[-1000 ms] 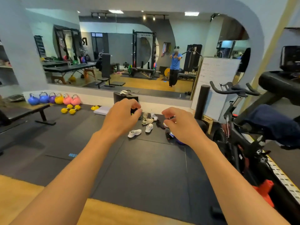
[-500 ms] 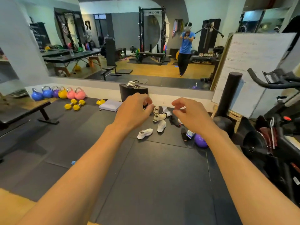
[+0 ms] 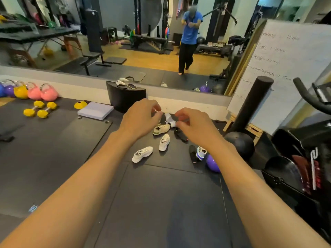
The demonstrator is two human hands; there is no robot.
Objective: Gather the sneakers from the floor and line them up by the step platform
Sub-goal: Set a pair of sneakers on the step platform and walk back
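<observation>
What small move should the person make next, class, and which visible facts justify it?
Probably step closer and lower the left hand toward the nearest white sneaker. Both hands hold nothing, the right hand included, and hover well above the floor, while the sneakers lie scattered on the black mat, pointing different ways, none lined up yet.

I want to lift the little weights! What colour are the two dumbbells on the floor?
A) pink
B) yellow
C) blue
B: the two dumbbells lying on the black mat are yellow, just in front of the pink kettlebells.
</observation>
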